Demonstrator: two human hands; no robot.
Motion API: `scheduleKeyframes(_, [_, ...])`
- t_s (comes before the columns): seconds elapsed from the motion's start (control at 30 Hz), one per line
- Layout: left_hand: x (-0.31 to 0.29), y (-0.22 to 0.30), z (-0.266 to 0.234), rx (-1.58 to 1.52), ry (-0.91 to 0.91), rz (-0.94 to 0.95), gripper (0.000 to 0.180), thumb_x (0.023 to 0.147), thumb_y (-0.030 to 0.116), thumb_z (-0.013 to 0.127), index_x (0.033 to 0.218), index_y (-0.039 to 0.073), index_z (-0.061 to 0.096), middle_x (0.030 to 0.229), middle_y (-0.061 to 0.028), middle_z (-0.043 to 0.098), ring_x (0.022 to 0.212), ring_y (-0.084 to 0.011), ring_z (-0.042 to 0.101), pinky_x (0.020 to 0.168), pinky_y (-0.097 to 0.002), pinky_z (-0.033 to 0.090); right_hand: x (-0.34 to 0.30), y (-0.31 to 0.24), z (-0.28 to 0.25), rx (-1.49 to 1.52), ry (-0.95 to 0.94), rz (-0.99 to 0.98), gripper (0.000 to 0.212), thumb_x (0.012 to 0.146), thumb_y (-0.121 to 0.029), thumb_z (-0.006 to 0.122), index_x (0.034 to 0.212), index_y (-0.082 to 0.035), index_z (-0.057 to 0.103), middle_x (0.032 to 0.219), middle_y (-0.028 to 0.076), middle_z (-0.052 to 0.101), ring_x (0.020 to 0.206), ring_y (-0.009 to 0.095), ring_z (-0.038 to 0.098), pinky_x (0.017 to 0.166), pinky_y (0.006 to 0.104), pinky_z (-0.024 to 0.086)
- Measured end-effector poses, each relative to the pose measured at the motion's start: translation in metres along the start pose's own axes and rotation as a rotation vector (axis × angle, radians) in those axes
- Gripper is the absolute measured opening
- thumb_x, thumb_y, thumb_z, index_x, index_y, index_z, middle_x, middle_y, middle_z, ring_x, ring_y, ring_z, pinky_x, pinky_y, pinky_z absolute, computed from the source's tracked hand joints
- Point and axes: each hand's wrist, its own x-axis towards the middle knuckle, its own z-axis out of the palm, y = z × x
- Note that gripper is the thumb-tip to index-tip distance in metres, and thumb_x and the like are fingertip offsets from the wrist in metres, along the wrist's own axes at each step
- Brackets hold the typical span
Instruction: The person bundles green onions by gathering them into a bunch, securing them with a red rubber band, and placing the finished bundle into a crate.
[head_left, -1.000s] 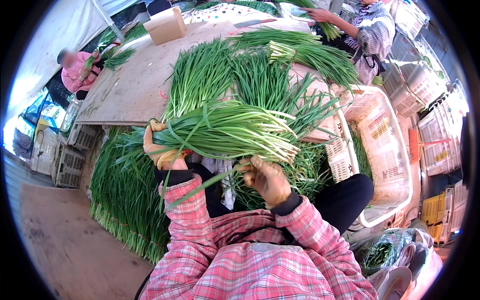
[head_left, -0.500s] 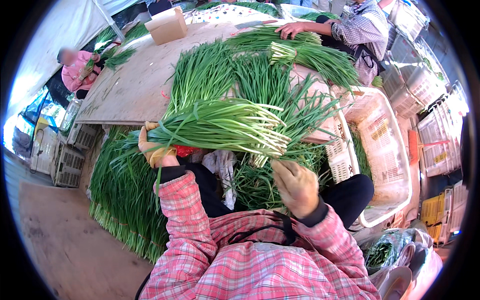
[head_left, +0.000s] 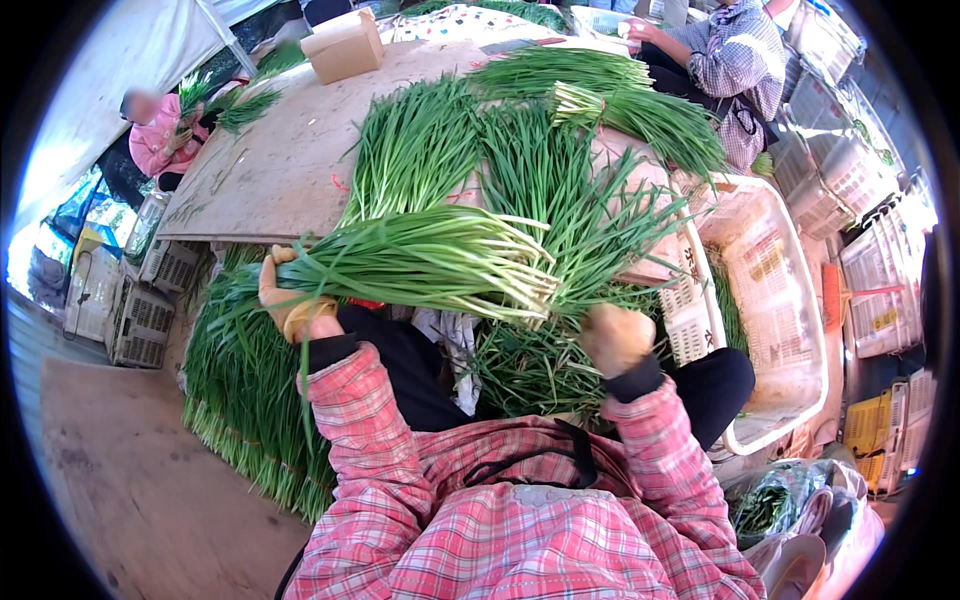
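Right hand (head_left: pixel 617 338) risen to bunch's cut end, fingers hidden, left hand (head_left: pixel 291 304) gripping chive bunch (head_left: pixel 420 260) crosswise

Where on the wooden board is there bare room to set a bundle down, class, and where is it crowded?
Free: the wooden board's left part, between the cardboard box and the laid-out chives. Crowded: the board's right half under chive bundles, and the near edge, where the left hand holds a bunch.

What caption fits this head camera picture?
Left hand grips a bundle of green onions while right hand reaches into loose stalks.
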Motion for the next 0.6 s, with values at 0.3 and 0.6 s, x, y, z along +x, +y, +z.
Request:
scheduleKeyframes(0.3, [0.019, -0.007, -0.012, 0.123, 0.063, 0.049, 0.025, 0.087, 0.023, 0.048, 0.069, 0.009, 0.057, 0.074, -0.0033, 0.058, 0.069, -0.0196, 0.055, 0.070, -0.0338, 0.046, -0.006, -0.040, -0.032, 0.179, 0.124, -0.103, 0.045, 0.077, -0.039, 0.069, 0.103, -0.004, 0.058, 0.080, 0.015, 0.060, 0.070, 0.033, 0.060, 0.062, 0.0437, 0.048])
scheduleKeyframes(0.6, [0.020, -0.016, -0.007, -0.124, -0.039, -0.170, 0.019, 0.088, 0.021, 0.049, 0.073, 0.011, 0.055, 0.066, -0.0008, 0.054, 0.063, -0.0157, 0.052, 0.070, -0.0318, 0.047, 0.009, -0.069, -0.018, 0.206, 0.278, -0.278, 0.013, 0.077, -0.015, 0.067, 0.075, -0.009, 0.056, 0.061, 0.008, 0.050, 0.049, 0.027, 0.051, 0.044, 0.0397, 0.039])
